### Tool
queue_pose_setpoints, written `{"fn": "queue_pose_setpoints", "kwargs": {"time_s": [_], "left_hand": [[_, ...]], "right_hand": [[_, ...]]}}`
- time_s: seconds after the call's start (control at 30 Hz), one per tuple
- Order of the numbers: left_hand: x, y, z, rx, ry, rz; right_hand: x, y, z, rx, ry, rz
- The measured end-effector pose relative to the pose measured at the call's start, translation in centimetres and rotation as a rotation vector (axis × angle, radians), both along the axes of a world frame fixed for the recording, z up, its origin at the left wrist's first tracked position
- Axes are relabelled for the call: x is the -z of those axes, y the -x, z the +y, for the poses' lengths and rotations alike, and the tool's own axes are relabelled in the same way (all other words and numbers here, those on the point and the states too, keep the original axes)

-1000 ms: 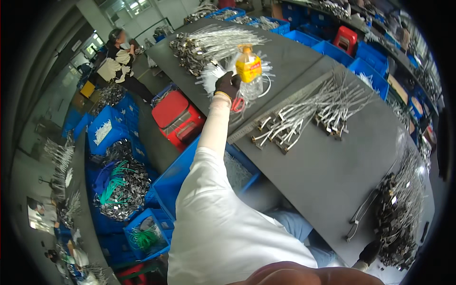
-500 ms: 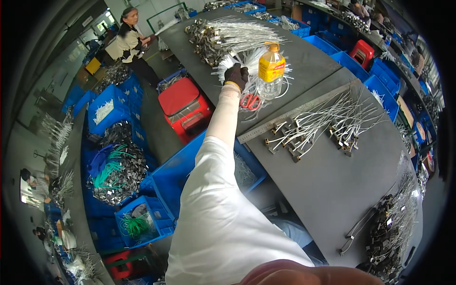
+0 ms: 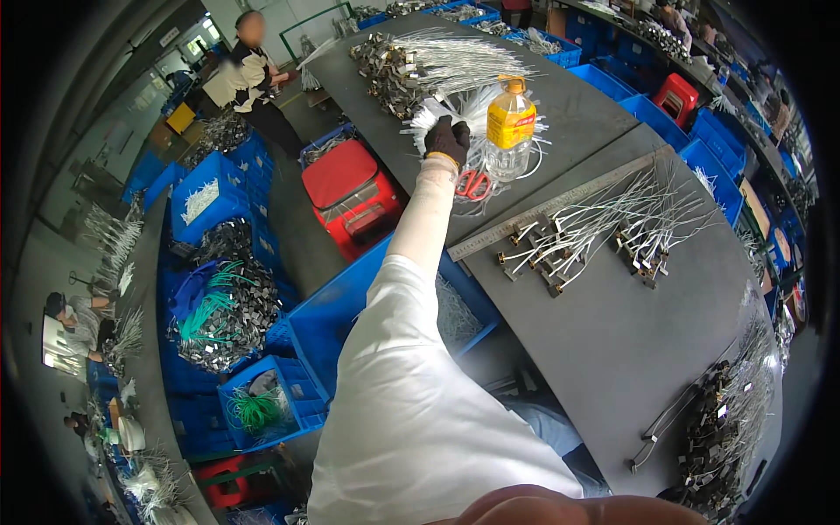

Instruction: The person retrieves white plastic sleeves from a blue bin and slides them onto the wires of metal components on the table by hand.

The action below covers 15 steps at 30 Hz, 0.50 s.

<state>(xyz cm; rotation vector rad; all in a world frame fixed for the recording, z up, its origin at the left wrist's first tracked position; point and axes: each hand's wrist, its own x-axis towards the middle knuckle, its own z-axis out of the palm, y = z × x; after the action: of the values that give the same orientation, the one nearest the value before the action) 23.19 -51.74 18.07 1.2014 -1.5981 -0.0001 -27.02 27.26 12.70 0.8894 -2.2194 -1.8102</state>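
Observation:
My left hand (image 3: 447, 141), in a dark glove with a yellowish cuff, reaches to the far part of the grey table. Its fingers are curled closed over a heap of thin white plastic strips (image 3: 426, 117); whatever lies within them is hidden. Red-handled scissors (image 3: 473, 185) rest just beside the wrist. To the right of the hand stands a clear plastic bottle (image 3: 509, 131) with a yellow label and orange-yellow cap. Beyond it lies a large bundle of white wires (image 3: 468, 61) with dark metal-ended parts (image 3: 385, 74). My right hand is out of view.
A long metal ruler (image 3: 560, 203) lies across the table (image 3: 577, 350), with wired connectors (image 3: 560, 254) beside it. More wired parts (image 3: 717, 437) are piled at the right edge. Blue crates (image 3: 346, 289) and a red stool (image 3: 350, 197) stand left; a person (image 3: 258, 83) stands beyond.
The whole view has shifted slightly, so things sit a little further right. My left hand stays closed over the white strips.

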Motion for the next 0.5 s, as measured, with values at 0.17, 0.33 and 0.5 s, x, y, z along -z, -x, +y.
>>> {"fn": "queue_pose_setpoints", "kwargs": {"time_s": [0.17,0.33,0.5], "left_hand": [[2.0,2.2,2.8,-0.001,0.028,0.005],[7.8,3.4,2.8,0.508,-0.304,0.643],[12.1,2.0,0.5,0.99,-0.586,1.336]], "right_hand": [[-7.0,-6.2,-6.2,0.082,-0.254,-0.114],[-2.8,-1.7,-3.9,-0.153,-0.112,-0.034],[-2.8,-0.9,-6.1,-0.018,-0.183,-0.112]]}}
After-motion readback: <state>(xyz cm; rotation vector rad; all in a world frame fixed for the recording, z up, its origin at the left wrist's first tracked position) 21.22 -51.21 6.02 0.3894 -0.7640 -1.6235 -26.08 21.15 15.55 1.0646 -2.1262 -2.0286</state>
